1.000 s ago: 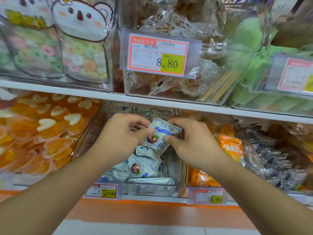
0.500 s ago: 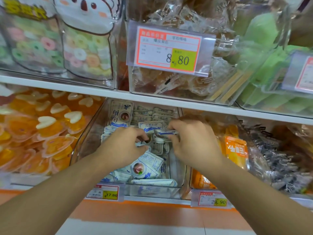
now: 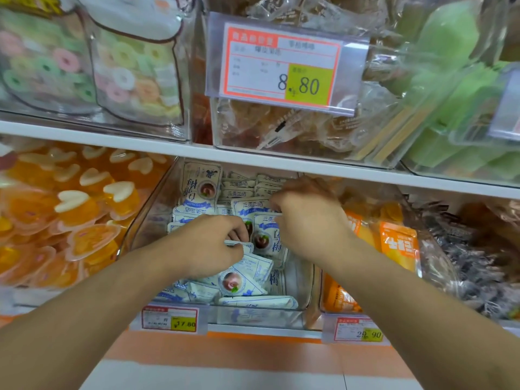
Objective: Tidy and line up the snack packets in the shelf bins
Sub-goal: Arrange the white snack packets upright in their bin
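As both hands work the clear bin [image 3: 146,220] at 6 o'clock, left hand [image 3: 209,243] pinching a packet [image 3: 239,244] and right hand [image 3: 306,218] curled on the packets [image 3: 253,206] behind, a hasty push could topple the upright row.

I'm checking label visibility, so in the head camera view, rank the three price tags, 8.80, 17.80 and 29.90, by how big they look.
1. The 8.80 tag looks by far the largest, though it may just hang nearer the camera.
2. The 17.80 tag and the 29.90 tag look about alike; I would not rank them.
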Motion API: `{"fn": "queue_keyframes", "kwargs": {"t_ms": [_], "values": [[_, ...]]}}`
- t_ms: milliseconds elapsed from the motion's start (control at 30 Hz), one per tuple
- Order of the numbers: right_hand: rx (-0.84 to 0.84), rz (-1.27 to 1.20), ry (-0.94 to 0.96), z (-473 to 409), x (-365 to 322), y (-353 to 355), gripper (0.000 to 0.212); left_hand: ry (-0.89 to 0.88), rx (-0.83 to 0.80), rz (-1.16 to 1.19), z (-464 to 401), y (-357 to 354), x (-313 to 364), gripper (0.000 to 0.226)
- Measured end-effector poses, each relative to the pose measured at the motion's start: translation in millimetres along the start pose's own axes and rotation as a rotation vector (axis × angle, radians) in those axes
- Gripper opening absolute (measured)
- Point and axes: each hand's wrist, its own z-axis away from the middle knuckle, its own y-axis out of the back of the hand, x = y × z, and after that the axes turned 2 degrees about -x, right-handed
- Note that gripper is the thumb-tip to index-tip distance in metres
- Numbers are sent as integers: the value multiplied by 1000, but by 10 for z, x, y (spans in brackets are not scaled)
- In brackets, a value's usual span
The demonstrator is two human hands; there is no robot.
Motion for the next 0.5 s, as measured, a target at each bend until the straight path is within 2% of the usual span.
{"fn": "queue_keyframes", "kwargs": {"t_ms": [200,300,500], "values": [[-1,-305,42,228,116,124,23,-46,-66,-65,121,101,64,22],[-45,-426,116,332,70,165,19,-83,-42,-74,225,176,128,8],[-228,-394,200,428,-40,163,17,-78,-30,-95,377,262,276,8]]}}
